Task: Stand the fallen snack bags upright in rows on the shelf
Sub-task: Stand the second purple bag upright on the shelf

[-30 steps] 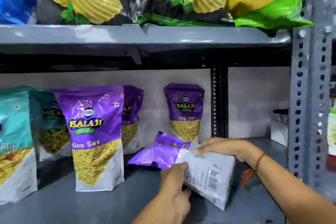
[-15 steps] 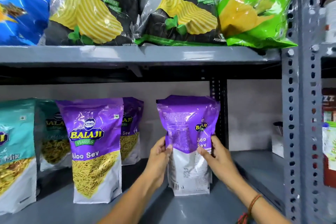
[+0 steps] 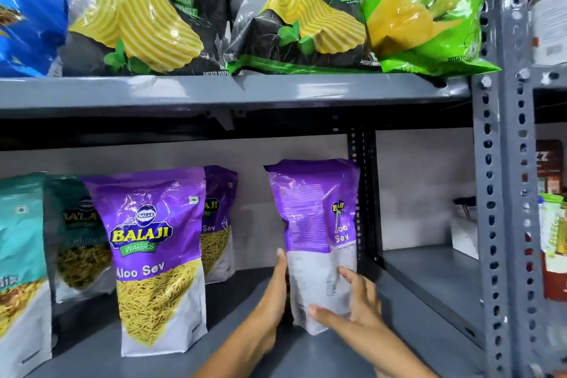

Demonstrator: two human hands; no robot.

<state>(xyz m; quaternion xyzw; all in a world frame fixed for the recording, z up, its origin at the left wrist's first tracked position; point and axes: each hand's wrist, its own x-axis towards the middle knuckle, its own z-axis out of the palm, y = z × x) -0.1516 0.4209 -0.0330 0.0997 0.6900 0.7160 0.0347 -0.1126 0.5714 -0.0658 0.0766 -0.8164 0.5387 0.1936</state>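
Note:
A purple Aloo Sev bag (image 3: 310,224) stands upright on the grey shelf (image 3: 429,279), its printed back side turned toward me. My left hand (image 3: 273,301) presses flat against its left edge. My right hand (image 3: 352,307) holds its lower right part, fingers spread across the white bottom. Behind it another Aloo Sev bag (image 3: 345,224) shows only at the right edge. Left of them a front Aloo Sev bag (image 3: 156,255) stands upright, with a second one (image 3: 217,221) behind it.
Teal mix bags (image 3: 21,270) stand at the far left. Chip bags (image 3: 147,15) fill the upper shelf (image 3: 233,92). A perforated steel post (image 3: 503,193) rises at the right, a black post (image 3: 363,193) behind the held bag. A white box (image 3: 464,233) sits at the back right.
The fallen purple bag was lifted from lying flat and stood upright. Since half a second ago both hands have slid lower on it, and the bag has turned slightly.

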